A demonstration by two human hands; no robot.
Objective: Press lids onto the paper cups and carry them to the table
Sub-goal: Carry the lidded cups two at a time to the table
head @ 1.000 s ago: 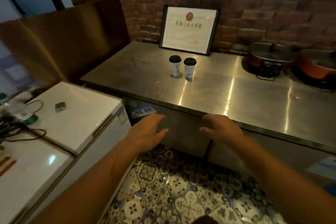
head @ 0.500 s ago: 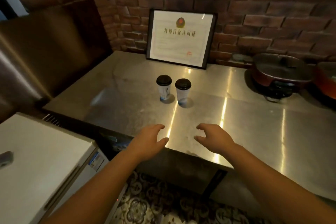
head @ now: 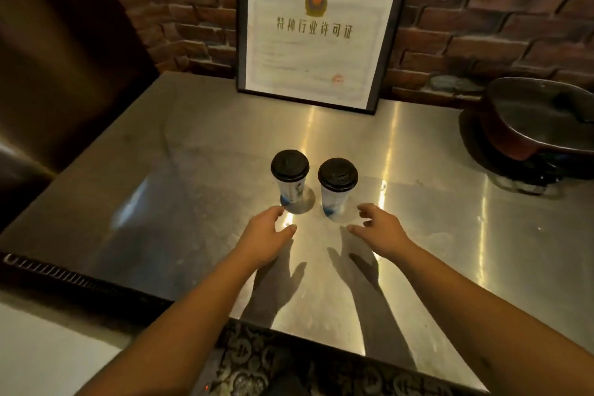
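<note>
Two white paper cups with blue print stand upright side by side on the steel counter (head: 180, 202), each capped with a black lid. The left cup (head: 292, 187) is just beyond my left hand (head: 266, 238), whose fingertips are close to its base without gripping it. The right cup (head: 336, 199) stands just left of my right hand (head: 377, 231). Both hands hover over the counter with fingers spread and relaxed, holding nothing.
A framed certificate (head: 316, 38) leans on the brick wall behind the cups. A dark pan (head: 540, 119) sits on a burner at the right. A white chest freezer (head: 48, 354) stands at lower left, with patterned floor tiles below the counter's front edge.
I have come up to the counter. Both hands have moved forward from in front of its edge to just short of the two cups.
</note>
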